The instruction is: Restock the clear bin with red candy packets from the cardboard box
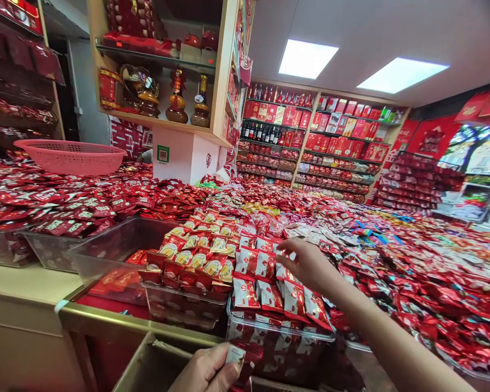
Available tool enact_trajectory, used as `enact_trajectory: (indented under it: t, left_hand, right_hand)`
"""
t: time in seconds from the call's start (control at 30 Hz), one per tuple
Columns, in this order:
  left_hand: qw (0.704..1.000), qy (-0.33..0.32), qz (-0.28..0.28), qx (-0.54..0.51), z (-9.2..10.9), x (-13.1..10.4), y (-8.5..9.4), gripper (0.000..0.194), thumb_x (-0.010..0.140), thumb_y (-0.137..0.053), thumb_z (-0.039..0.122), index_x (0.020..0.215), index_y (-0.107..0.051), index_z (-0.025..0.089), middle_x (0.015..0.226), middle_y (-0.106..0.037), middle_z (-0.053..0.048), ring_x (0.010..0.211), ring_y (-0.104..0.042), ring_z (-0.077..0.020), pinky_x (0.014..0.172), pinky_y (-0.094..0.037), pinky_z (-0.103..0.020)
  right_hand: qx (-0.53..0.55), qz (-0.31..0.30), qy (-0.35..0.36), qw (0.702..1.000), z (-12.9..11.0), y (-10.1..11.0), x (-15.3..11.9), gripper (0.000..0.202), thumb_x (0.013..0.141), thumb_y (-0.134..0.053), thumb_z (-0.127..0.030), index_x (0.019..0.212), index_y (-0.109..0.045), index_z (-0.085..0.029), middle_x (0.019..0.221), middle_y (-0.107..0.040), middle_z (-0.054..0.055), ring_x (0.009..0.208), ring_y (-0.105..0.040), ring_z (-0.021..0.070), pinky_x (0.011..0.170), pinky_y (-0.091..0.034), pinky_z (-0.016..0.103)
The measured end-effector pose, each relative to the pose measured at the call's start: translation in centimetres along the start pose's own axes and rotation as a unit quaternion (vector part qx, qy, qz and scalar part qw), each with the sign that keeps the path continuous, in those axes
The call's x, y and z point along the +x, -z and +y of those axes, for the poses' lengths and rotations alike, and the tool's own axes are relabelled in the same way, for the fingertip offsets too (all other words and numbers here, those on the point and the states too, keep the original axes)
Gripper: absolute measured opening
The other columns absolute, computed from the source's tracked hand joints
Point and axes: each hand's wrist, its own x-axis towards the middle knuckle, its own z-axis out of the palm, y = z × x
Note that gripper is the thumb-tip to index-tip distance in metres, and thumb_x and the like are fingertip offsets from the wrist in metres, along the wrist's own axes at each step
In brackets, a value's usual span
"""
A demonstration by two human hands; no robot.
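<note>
My left hand (208, 371), low in the view over an open cardboard box (136, 366), pinches a small red-and-white snack packet (236, 355) between thumb and fingers. Over a clear plastic bin (330, 333) reaches my right hand (308, 262), its fingers apart and pointing left. Those fingertips are at the upper rows of red-and-white snack packets (247, 261), perhaps touching one. The packets stand in neat rows. Beside them on the left, another clear bin holds rows of red-and-cream packets (200, 258).
A mostly unfilled clear bin (106, 245) with flat red packets stands on the left. Loose wrapped sweets (424, 272) are heaped at right. A pink basket (71, 158) rests on more packets. A shelf cabinet (216, 71) overhangs the back. A metal rail (118, 318) runs in front.
</note>
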Motion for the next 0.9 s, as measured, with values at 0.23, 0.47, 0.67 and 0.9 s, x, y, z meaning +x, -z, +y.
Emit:
enact_trajectory:
  t: [0.23, 0.47, 0.67, 0.9]
  left_hand:
    - [0.995, -0.022, 0.062, -0.075, 0.3, -0.6, -0.4, 0.038, 0.087, -0.033, 0.044, 0.091, -0.056, 0.014, 0.071, -0.055, -0.003, 0.058, -0.057, -0.0096, 0.05, -0.044, -0.017]
    - [0.993, -0.049, 0.063, -0.081, -0.3, -0.9, -0.6, 0.04, 0.088, -0.036, 0.037, 0.123, -0.037, 0.018, 0.068, -0.063, -0.004, 0.046, -0.056, -0.0078, 0.044, -0.04, -0.016]
    - [0.996, -0.027, 0.08, -0.002, -0.3, -0.8, -0.4, 0.031, 0.085, -0.039, 0.032, 0.112, -0.048, 0.018, 0.064, -0.059, -0.002, 0.046, -0.053, -0.0079, 0.048, -0.045, -0.019]
    - [0.996, -0.016, 0.054, 0.064, -0.9, -0.6, -0.2, 0.03, 0.084, -0.038, 0.027, 0.11, -0.05, 0.017, 0.065, -0.06, -0.003, 0.046, -0.053, -0.0083, 0.046, -0.045, -0.018]
  right_hand:
    - [0.22, -0.182, 0.005, 0.958, -7.7, -3.9, -8.0, 0.012, 0.071, -0.057, -0.026, 0.079, -0.055, -0.017, 0.076, -0.062, 0.003, 0.067, -0.055, 0.0146, 0.057, -0.038, 0.022]
    - [0.4, -0.145, -0.092, 0.9, -3.1, -2.7, -5.8, 0.02, 0.077, -0.051, -0.036, 0.073, -0.051, -0.016, 0.063, -0.055, -0.001, 0.056, -0.05, 0.0102, 0.051, -0.038, 0.021]
    - [0.301, -0.076, -0.065, 0.948, 2.3, 1.1, -2.2, 0.02, 0.079, -0.047, -0.034, 0.073, -0.054, -0.017, 0.066, -0.06, 0.001, 0.059, -0.051, 0.0103, 0.055, -0.04, 0.022]
    - [0.241, -0.004, -0.173, 0.955, 8.5, 1.1, 1.4, 0.013, 0.079, -0.043, -0.024, 0.072, -0.053, -0.018, 0.06, -0.056, -0.001, 0.052, -0.051, 0.0103, 0.049, -0.044, 0.022]
